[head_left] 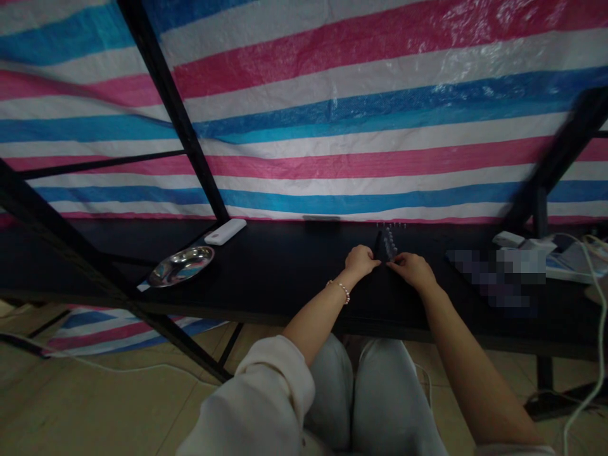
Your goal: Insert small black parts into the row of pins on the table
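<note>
On the black table, my left hand point(361, 259) is closed in a pinch beside a thin dark upright piece point(379, 241). Whether the fingers hold that piece, I cannot tell. My right hand point(416, 270) is also pinched, its fingertips at the near end of a row of small clear knobbed pieces point(389, 240). Anything between those fingertips is too small to make out. Behind the row, close to the striped sheet, stand several tiny clear pieces point(398, 225). The two hands are close together but apart.
A shiny metal dish point(182, 266) and a white oblong box point(226, 232) lie to the left. At the right are a blurred-out patterned item point(489, 282), white devices point(525, 243) and cables. Black frame bars point(175, 114) rise before a striped plastic sheet point(361, 126).
</note>
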The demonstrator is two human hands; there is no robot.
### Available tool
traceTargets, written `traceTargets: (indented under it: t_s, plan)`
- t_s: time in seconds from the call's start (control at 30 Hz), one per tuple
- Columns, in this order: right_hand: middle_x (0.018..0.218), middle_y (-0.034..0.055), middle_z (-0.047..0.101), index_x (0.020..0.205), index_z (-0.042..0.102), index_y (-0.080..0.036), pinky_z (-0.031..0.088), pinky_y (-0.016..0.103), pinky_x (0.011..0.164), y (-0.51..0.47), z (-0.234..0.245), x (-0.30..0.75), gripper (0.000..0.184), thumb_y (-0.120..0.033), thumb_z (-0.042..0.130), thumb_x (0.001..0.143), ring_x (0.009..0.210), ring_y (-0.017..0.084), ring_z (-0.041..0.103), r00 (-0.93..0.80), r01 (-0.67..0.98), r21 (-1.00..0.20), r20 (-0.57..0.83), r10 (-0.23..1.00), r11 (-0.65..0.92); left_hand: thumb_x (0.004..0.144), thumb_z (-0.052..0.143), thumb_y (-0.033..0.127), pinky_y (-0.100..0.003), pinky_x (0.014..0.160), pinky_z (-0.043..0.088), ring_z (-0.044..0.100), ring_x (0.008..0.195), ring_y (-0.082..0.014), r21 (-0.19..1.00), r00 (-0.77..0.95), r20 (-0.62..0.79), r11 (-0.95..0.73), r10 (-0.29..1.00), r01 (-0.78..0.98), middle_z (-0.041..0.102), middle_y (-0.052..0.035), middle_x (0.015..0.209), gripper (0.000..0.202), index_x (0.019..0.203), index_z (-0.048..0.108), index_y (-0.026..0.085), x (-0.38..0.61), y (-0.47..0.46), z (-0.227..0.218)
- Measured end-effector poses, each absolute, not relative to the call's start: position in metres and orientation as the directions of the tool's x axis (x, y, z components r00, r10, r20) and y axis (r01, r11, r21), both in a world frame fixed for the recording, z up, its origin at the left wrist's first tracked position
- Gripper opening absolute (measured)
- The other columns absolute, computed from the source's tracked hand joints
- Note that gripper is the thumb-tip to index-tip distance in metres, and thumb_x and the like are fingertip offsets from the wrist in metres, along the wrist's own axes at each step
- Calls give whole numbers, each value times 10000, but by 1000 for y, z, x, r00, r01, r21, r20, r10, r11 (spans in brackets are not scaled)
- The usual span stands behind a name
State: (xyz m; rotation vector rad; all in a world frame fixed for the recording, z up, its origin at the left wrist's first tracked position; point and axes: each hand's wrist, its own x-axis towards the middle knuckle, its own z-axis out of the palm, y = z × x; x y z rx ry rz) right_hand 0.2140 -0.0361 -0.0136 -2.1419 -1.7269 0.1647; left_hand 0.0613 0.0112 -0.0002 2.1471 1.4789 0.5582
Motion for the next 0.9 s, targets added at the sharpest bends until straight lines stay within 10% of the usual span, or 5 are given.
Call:
traceTargets:
  t_s: [0.43,0.9]
  plan:
    - [829,113,654,834,621,-170,415,295,660,-39,-8,211,249,-336,461,742,832,250,610,292,877,-430,117,949,-216,587,693,428,-260,696,437,586,891,-207,503,346,37,-317,938,804,625,-79,1005,422,911,601,174,46,9,1]
    - [1172,181,447,1063,491,-133,344,536,823,-44,-2,228,382,-268,441,709,1092,333,402,600,791,-434,407,689,-432,771,498,303,-203,523,325,462,530,-82,605,414,347,-538,842,588,575,3,603,206,701,628,160,29,-5,-14]
